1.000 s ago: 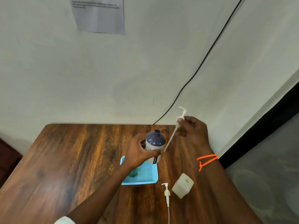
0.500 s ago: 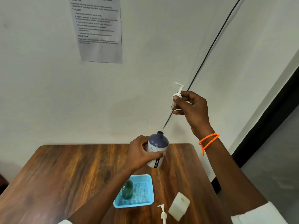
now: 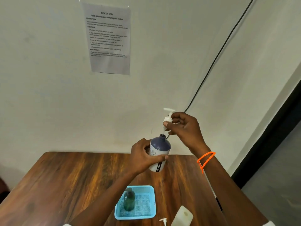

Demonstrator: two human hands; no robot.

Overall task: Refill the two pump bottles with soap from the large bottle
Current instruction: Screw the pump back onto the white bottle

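- Head view: left hand point(image 3: 143, 158) wraps round the bottle point(image 3: 158, 154), lifted above the table point(image 3: 65, 185), fingers curled across its white body.
- Bottle's long axis runs near upright, tipped slightly; its dark blue shoulder and open neck point up toward the right hand.
- Right hand point(image 3: 184, 128) pinches the white pump point(image 3: 168, 117) by its collar, just above the bottle's neck.
- Pump stands upright, nozzle pointing left, its thin tube running straight down with the tip at or just inside the neck opening — I cannot tell which.
- Half a second ago the pump was held well above and to the right, with the tube slanting down toward the neck; now it has come down close, and the tube lines up with the bottle's axis.
- Left hand's grip on the bottle looks unchanged.
- Below the left hand, a blue tray point(image 3: 151, 201) holds a green bottle point(image 3: 129, 200), upright, no pump on it.
- Below the right forearm, a pale large bottle point(image 3: 183, 216) sits at the frame's bottom edge, with a second pump point(image 3: 163, 221) beside it on the table.
- Orange band point(image 3: 206, 159) on the right wrist; a printed sheet point(image 3: 109, 39) is on the wall above.
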